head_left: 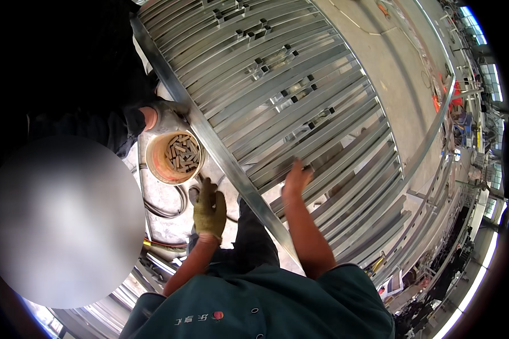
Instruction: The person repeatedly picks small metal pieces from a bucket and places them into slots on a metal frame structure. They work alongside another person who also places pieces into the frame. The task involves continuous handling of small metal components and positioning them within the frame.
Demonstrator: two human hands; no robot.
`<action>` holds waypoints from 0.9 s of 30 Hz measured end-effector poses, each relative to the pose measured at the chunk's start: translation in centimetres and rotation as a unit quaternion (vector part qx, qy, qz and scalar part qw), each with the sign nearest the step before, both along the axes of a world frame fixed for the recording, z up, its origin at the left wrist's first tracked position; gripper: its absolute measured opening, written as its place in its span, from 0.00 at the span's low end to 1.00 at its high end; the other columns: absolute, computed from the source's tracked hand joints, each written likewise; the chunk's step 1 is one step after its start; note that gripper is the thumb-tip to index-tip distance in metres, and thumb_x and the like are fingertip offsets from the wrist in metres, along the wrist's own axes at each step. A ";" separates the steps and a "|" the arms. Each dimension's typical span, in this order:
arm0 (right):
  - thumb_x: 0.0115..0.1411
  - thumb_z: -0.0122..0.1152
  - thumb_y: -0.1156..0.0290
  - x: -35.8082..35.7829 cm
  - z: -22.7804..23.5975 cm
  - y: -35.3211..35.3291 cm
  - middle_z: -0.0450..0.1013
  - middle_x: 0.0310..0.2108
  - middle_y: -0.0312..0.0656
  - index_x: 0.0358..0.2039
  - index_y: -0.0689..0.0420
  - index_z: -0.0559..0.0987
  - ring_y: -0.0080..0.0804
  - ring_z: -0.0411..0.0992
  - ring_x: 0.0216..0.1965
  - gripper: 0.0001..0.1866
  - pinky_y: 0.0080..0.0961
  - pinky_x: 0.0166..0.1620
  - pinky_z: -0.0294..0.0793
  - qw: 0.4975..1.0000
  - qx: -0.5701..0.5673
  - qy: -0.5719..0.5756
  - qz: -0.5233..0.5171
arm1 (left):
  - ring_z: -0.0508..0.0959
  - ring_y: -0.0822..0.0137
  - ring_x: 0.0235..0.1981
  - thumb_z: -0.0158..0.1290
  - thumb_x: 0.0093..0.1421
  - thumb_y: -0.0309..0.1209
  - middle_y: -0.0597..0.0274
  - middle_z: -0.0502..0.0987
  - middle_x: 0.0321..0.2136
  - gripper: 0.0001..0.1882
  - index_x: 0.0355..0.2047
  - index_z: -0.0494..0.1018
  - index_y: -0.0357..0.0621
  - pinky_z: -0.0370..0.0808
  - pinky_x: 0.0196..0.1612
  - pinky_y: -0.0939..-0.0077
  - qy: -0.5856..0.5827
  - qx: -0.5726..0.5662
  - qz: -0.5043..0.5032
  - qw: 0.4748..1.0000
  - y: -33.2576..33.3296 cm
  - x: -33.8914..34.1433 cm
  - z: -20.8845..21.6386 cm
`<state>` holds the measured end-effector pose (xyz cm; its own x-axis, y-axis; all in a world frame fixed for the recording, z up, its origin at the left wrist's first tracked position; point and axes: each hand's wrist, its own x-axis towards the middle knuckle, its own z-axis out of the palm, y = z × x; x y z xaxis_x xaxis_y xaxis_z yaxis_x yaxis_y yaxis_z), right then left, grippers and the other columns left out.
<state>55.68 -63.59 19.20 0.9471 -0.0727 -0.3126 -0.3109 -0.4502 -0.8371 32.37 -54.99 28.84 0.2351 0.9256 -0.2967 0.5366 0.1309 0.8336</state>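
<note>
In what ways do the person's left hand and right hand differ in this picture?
The left hand wears an olive-yellow work glove; the right hand is bare. The left hand is beside the long grey metal edge rail, near the round orange bucket of small metal pieces; the right hand rests on the grey metal slat frame. Both forearms are bare and come from the lower edge.

Workshop w/ concrete floor (379, 62), bright windows (481, 39) along right.

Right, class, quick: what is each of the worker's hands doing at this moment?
Left hand: gloved, beside the tub of small metal pieces; grip cannot be told.
Right hand: bare, open on the metal bars, holding nothing.
</note>
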 end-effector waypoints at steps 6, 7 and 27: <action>0.73 0.57 0.47 -6.8 4.3 2.8 0.74 0.56 0.51 0.64 0.67 0.68 0.37 0.73 0.54 0.35 0.36 0.57 0.74 0.954 0.161 0.247 -0.056 | 0.75 0.56 0.59 0.63 0.67 0.45 0.50 0.77 0.58 0.40 0.71 0.60 0.36 0.69 0.62 0.67 -0.182 -0.365 0.169 0.897 -0.6 5.2 -4.6; 0.73 0.57 0.47 -6.9 4.2 2.5 0.74 0.56 0.51 0.64 0.68 0.69 0.38 0.73 0.54 0.35 0.37 0.57 0.74 0.960 0.134 0.243 -0.039 | 0.75 0.56 0.60 0.63 0.67 0.45 0.50 0.77 0.58 0.40 0.71 0.60 0.36 0.69 0.62 0.67 -0.191 -0.354 0.162 0.901 -1.1 5.7 -5.5; 0.68 0.62 0.51 -7.5 1.7 0.4 0.73 0.58 0.63 0.62 0.71 0.70 0.56 0.72 0.58 0.36 0.45 0.60 0.70 0.988 -0.045 0.146 0.010 | 0.78 0.54 0.55 0.56 0.72 0.50 0.51 0.78 0.58 0.35 0.69 0.64 0.42 0.73 0.58 0.66 -0.218 -0.337 0.045 0.915 -1.1 4.1 -8.6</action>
